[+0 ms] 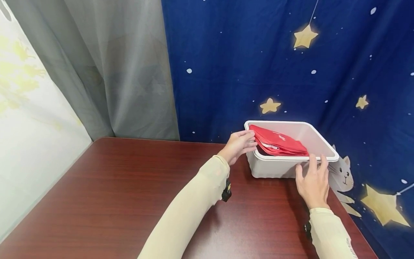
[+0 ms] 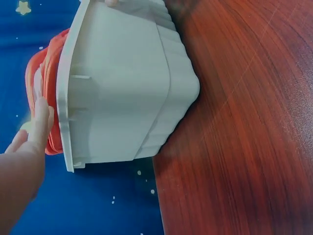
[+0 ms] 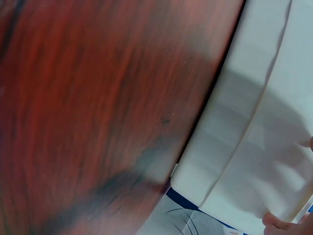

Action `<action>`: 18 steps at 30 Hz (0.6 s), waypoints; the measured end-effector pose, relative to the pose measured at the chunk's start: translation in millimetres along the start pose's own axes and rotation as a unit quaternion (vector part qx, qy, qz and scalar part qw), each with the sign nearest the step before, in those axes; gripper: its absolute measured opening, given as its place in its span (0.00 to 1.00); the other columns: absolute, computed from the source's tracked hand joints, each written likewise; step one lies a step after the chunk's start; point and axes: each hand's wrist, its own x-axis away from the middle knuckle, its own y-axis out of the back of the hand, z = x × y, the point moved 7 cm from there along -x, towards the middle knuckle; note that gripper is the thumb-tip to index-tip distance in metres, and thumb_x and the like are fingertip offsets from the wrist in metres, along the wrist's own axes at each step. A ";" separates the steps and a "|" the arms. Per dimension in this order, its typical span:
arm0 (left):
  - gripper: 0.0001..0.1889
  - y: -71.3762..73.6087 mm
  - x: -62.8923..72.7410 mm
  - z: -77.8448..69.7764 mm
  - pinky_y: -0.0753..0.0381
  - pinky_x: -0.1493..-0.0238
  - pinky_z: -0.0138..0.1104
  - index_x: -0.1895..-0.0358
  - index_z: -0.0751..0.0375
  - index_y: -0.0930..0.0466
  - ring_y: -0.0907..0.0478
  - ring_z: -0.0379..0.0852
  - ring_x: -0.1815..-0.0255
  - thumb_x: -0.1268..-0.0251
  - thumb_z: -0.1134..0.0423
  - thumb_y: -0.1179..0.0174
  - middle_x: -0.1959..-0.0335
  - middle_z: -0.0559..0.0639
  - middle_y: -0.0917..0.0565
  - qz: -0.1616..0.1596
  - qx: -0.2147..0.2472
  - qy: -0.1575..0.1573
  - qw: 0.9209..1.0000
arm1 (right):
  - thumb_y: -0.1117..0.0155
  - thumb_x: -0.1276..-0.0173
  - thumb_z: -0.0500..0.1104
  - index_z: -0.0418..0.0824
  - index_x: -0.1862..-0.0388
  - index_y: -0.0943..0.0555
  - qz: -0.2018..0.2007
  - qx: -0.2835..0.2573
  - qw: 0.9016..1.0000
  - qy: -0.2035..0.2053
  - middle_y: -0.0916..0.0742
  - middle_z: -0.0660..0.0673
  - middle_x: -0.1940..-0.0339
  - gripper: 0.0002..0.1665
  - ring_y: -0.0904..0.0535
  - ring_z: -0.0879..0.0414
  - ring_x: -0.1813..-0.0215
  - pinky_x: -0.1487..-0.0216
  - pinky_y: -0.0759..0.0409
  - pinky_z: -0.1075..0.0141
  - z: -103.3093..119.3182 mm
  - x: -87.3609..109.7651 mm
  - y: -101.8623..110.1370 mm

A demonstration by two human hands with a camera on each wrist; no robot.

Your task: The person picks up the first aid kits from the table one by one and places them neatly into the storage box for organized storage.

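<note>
A red zippered pouch with a white zipper lies slanted inside a white plastic bin, its left end raised near the rim. My left hand is at that left end, fingers fairly straight and touching the pouch. In the left wrist view, the fingers lie against the red fabric, which sticks out above the bin's rim. My right hand holds the bin's front rim near the right corner, thumb against the outer wall. Only fingertips show in the right wrist view, beside the bin wall.
The bin stands at the back right of a reddish-brown wooden table, close to its right edge. Behind hang a blue star-patterned curtain and a grey curtain. A white patterned surface borders the left side.
</note>
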 end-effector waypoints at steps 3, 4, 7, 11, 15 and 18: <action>0.25 -5.7 -0.2 3.6 0.22 0.42 0.46 0.29 0.65 0.32 0.21 0.59 0.40 0.25 0.61 0.45 0.38 0.66 0.23 0.023 -0.006 0.018 1.000 | 0.41 0.29 0.46 0.39 0.30 0.35 0.007 0.000 1.000 -0.004 0.42 0.32 0.24 0.32 0.35 0.27 0.36 0.49 0.32 0.27 0.4 -0.3 -0.3; 0.25 -6.9 0.2 4.2 0.22 0.41 0.47 0.29 0.65 0.33 0.22 0.60 0.38 0.24 0.60 0.45 0.37 0.67 0.23 0.029 -0.008 0.021 0.999 | 0.41 0.29 0.46 0.39 0.29 0.36 0.008 0.000 1.000 -0.004 0.42 0.32 0.24 0.32 0.35 0.27 0.36 0.49 0.32 0.27 0.8 -0.3 -0.5; 0.26 -8.0 0.9 4.3 0.23 0.41 0.48 0.28 0.65 0.34 0.26 0.62 0.35 0.24 0.60 0.46 0.35 0.68 0.26 0.036 -0.006 0.022 0.999 | 0.41 0.29 0.45 0.40 0.28 0.36 0.010 -0.001 1.000 -0.003 0.42 0.32 0.24 0.33 0.35 0.27 0.36 0.49 0.32 0.27 1.2 -0.1 -1.3; 0.25 -3.4 1.6 2.7 0.23 0.41 0.49 0.28 0.67 0.35 0.27 0.64 0.34 0.24 0.61 0.47 0.34 0.68 0.26 0.028 -0.001 0.008 1.000 | 0.41 0.30 0.45 0.39 0.28 0.36 0.003 -0.001 1.000 0.002 0.42 0.31 0.25 0.34 0.35 0.27 0.37 0.49 0.32 0.27 1.2 -0.9 -0.5; 0.25 4.8 1.5 1.3 0.22 0.42 0.48 0.30 0.67 0.33 0.26 0.63 0.36 0.24 0.61 0.46 0.38 0.65 0.22 0.013 0.006 -0.011 1.000 | 0.41 0.30 0.45 0.39 0.28 0.36 0.002 -0.002 1.000 0.004 0.42 0.31 0.25 0.34 0.35 0.26 0.37 0.48 0.33 0.28 0.7 -1.1 0.1; 0.24 11.6 1.5 0.4 0.21 0.43 0.49 0.31 0.67 0.31 0.24 0.62 0.38 0.25 0.60 0.45 0.40 0.64 0.20 0.002 0.009 -0.024 1.000 | 0.41 0.29 0.45 0.39 0.28 0.37 0.010 -0.001 1.000 0.000 0.43 0.31 0.24 0.34 0.35 0.27 0.36 0.47 0.33 0.28 -0.4 0.2 -1.1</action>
